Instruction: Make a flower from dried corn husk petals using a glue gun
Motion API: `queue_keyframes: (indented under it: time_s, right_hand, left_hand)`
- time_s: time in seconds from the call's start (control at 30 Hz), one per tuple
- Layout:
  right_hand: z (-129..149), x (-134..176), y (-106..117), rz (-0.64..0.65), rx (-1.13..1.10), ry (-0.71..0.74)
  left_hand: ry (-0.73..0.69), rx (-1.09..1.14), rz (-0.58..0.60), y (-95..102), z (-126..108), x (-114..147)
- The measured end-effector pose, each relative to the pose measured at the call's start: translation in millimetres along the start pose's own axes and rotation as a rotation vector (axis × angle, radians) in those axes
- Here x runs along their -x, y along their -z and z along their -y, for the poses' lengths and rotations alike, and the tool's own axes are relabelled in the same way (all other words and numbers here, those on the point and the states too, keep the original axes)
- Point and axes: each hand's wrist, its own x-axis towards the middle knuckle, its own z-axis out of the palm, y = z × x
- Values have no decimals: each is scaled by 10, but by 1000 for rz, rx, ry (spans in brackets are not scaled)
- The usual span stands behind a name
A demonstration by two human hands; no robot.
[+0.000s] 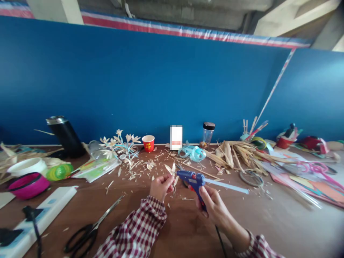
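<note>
A blue wall (161, 82) spans twelve o'clock behind a brown table (182, 233); a pale pillar (55, 10) rises at ten, a concrete beam (268, 25) slants at two.

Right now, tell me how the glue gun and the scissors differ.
The glue gun is held in the right hand; the scissors lie on the table, in neither hand. The glue gun is mostly blue; the scissors are black and silver. The glue gun points left; the scissors' tips point away from the person and rightward. Both are handheld tools.
</note>
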Motion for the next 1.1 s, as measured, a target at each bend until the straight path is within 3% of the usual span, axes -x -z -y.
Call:
queue_keyframes:
  time_s: [1.1]
  right_hand:
    - [-29,-78,33,-12,179,67]
  left_hand:
    - [23,70,-15,-26,-58,17]
